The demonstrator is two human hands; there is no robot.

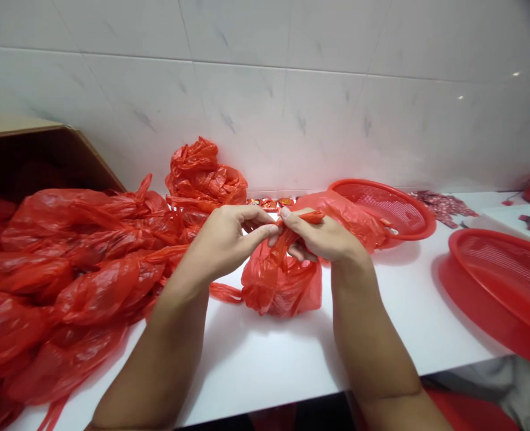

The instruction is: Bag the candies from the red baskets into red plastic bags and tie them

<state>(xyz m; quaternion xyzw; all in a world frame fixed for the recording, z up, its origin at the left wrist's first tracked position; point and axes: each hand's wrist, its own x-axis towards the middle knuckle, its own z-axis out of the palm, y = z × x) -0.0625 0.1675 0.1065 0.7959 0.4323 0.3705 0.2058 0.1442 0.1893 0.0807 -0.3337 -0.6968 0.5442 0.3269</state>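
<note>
A filled red plastic bag (283, 287) rests on the white table (247, 371) in front of me. Both my hands meet at its gathered top. My left hand (238, 236) pinches the twisted plastic between thumb and fingers. Wrapped round the bag's neck, my right hand (316, 233) has a rolled end of the red plastic sticking out past its thumb. The two hands are very near each other, thumbs pointing inward. Part of the bag's top is hidden behind the fingers.
Several red bags (99, 287) are heaped at the left, before an open cardboard box (45, 155). More red plastic (202, 173) lies by the tiled wall. Two red mesh baskets (399, 209) stand at the right, with small red packets (444, 206) behind them.
</note>
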